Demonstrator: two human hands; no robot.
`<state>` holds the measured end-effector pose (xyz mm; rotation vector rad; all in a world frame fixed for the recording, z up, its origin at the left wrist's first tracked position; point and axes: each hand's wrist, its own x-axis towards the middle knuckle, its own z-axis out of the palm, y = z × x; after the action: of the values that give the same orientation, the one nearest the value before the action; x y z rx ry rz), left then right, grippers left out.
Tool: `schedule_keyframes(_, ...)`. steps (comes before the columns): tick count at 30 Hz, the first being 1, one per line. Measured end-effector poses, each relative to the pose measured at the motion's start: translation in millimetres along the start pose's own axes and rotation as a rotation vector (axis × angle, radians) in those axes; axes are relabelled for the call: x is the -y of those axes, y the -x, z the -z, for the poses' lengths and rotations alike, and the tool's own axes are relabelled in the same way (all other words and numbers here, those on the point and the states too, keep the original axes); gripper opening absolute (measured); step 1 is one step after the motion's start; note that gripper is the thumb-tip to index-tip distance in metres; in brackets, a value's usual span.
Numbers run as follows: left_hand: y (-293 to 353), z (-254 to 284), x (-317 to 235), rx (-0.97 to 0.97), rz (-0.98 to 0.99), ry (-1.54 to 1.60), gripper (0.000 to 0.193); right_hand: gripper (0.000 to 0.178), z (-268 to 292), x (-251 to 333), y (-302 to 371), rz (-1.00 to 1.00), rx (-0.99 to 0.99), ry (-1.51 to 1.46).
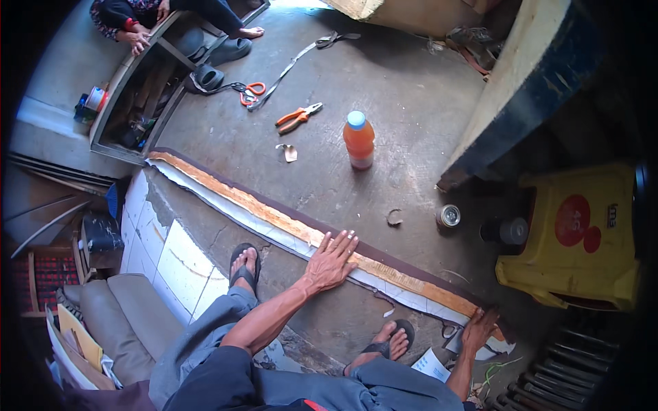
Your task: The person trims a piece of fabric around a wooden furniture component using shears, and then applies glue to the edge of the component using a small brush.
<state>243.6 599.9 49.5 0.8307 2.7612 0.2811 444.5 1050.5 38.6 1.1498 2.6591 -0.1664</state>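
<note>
A long, narrow strip (257, 207) runs slantwise across the floor, with an orange-tan middle, a dark brown cloth far edge and a white near edge. My left hand (330, 262) lies flat on it, right of its middle, fingers stretched out. Close to the strip's right end, my right hand (479, 331) rests on top with its fingers over the tan surface; what lies beneath the palm is hidden. Beyond the strip are orange-handled pliers (299, 118), scissors (253, 94) with orange handles and a bottle (360, 142) of orange liquid with a pale blue cap.
An open can (449, 216) stands before a yellow plastic stool (576, 240) at the right. A grey strap (291, 68) trails near the scissors. Another person's hand (139, 39) rests on a framed box (127, 103) at the upper left. A grey cushion (137, 315) lies lower left.
</note>
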Motion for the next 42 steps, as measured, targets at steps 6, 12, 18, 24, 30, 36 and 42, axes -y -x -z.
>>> schedule_keyframes(6,6.1,12.0,63.1,-0.081,0.409,-0.119,0.065,0.070,-1.7,-7.2,-2.0,0.006,-0.028,0.057)
schedule_keyframes(12,1.9,31.2,156.8,-0.226,0.869,-0.222,0.062,0.064,-3.1,4.0,-4.9,-0.041,-0.042,0.077)
schedule_keyframes(18,-33.4,47.0,24.4,0.137,-0.315,0.051,0.082,0.064,58.0,125.9,37.5,0.487,0.081,-0.118)
schedule_keyframes(24,-32.7,7.7,-6.8,0.178,-0.441,-0.060,0.070,0.068,13.7,163.6,54.2,0.678,0.153,-0.199)
schedule_keyframes(30,-35.1,6.6,-6.1,0.170,-0.356,-0.056,0.071,0.067,38.6,-72.0,-14.7,-0.395,-0.096,0.002)
schedule_keyframes(36,-39.5,16.8,0.0,0.062,-0.434,-0.077,0.069,0.057,49.2,-90.1,-0.1,-0.274,-0.299,-0.339)
schedule_keyframes(42,-50.9,46.3,-12.2,0.082,-0.495,-0.067,0.063,0.062,28.6,-64.0,33.1,-0.576,-0.472,-0.381)
